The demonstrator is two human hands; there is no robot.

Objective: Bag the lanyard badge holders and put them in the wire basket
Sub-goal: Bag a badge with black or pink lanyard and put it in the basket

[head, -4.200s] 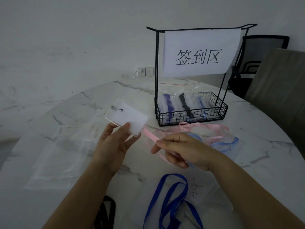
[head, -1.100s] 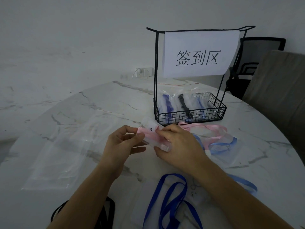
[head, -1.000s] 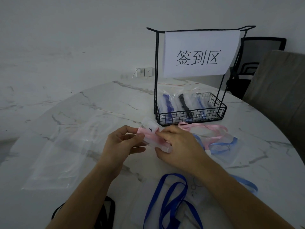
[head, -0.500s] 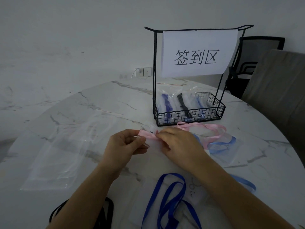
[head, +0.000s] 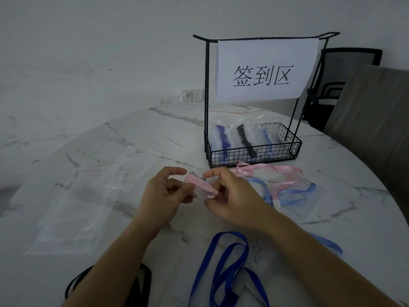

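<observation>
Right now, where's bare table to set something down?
Bare marble left of the wire basket, beyond the clear bags; also right of the light-blue lanyard. Crowded: pink lanyard before the basket, dark-blue lanyard nearest you.

Sign-in desk, office-like room
Beyond the right hand [head: 234, 196], a paper sign [head: 265, 69] reading 签到区 hangs on a wire basket [head: 254, 152]; a mesh office chair [head: 354, 67] stands farther right, a wall socket [head: 192, 96] beyond the left hand [head: 161, 196]

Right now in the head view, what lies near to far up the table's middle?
dark blue lanyard → badge holder gripped by left hand and right hand → wire basket → wall socket
</observation>
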